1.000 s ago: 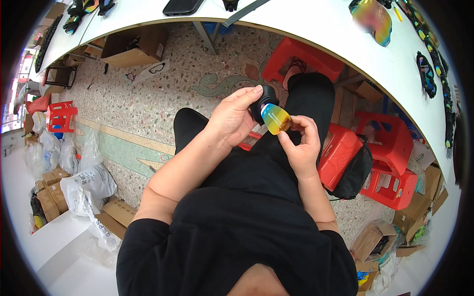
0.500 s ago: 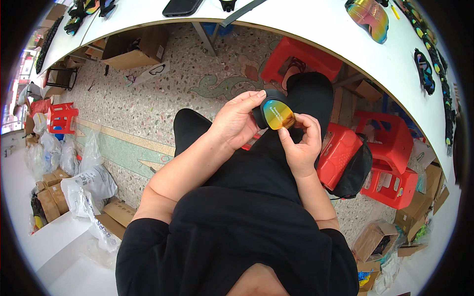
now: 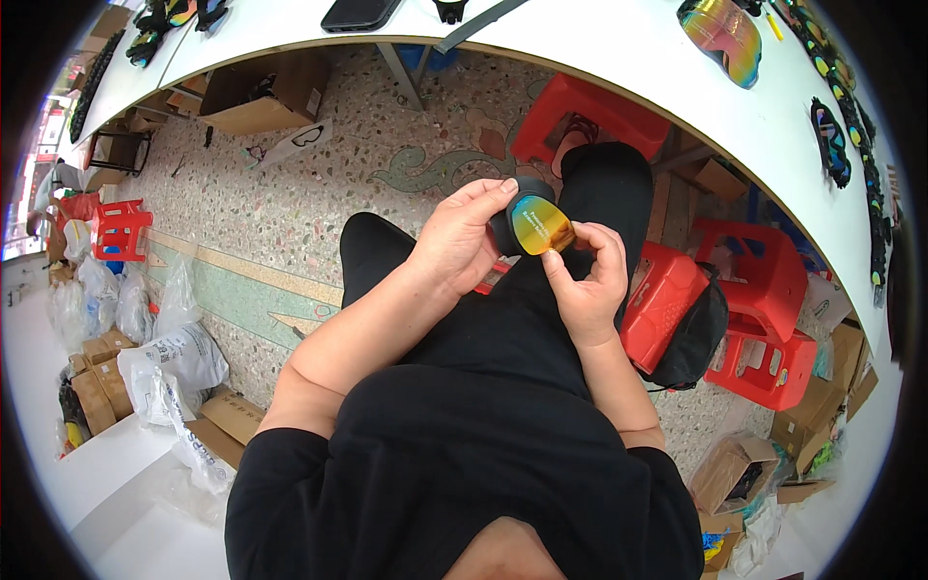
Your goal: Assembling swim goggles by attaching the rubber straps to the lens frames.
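Note:
A small oval mirrored lens (image 3: 541,224), orange and yellow with a blue-green rim, is held over my lap between both hands. My left hand (image 3: 459,242) grips its left side, fingers curled around a dark piece behind the lens. My right hand (image 3: 587,275) pinches the lens's right edge with thumb and fingertips. I sit in black clothes, knees pointing toward the white table (image 3: 628,58).
On the white table lie a mirrored goggle lens (image 3: 720,37), a black phone (image 3: 358,12) and rows of sunglasses (image 3: 831,135) along the right. Red plastic stools (image 3: 667,300) stand by my legs. Cardboard boxes (image 3: 266,92) and plastic bags (image 3: 179,358) sit on the terrazzo floor.
The lens has turned in my fingers: from tilted edge-on a second ago to its mirrored face pointing up at me. Both hands stay in place over my lap.

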### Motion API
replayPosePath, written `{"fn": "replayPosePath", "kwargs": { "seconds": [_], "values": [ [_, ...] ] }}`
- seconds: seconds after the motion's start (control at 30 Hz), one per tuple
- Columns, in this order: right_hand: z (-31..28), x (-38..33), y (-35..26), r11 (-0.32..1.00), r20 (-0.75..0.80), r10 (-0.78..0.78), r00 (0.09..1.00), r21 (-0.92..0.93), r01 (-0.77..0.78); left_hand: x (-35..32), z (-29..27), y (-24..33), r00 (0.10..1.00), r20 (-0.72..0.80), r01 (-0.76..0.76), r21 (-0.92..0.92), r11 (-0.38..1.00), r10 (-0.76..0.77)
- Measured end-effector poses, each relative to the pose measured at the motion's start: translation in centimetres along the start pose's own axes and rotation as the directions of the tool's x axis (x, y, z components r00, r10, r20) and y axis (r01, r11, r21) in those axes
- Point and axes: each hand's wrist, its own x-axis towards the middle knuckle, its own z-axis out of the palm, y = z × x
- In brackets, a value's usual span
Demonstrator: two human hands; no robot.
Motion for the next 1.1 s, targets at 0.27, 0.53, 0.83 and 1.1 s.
{"fn": "replayPosePath", "kwargs": {
  "seconds": [0.27, 0.53, 0.83, 1.1],
  "values": [
    [-0.1, 0.1, 0.4, 0.997, -0.005, -0.076, 0.997, 0.021, 0.076, -0.2, -0.3, 0.2, 0.997, 0.033, -0.067, 0.155, 0.986, 0.063],
    [0.0, -0.3, 0.4, 0.989, 0.037, -0.007, 0.999, 0.146, 0.002, -0.8, -0.7, 0.6, 0.923, 0.198, -0.384, 0.542, 0.748, 0.330],
    [0.1, -0.6, 0.1, 0.966, 0.055, 0.050, 0.997, 0.253, -0.063, -3.4, -2.2, -0.2, 0.844, 0.404, -0.518, 0.783, 0.343, 0.352],
    [0.1, -1.0, 0.0, 0.954, 0.048, 0.085, 0.995, 0.283, -0.095, -3.6, -2.2, 0.4, 0.847, 0.435, -0.516, 0.810, 0.280, 0.305]
  ]
}}
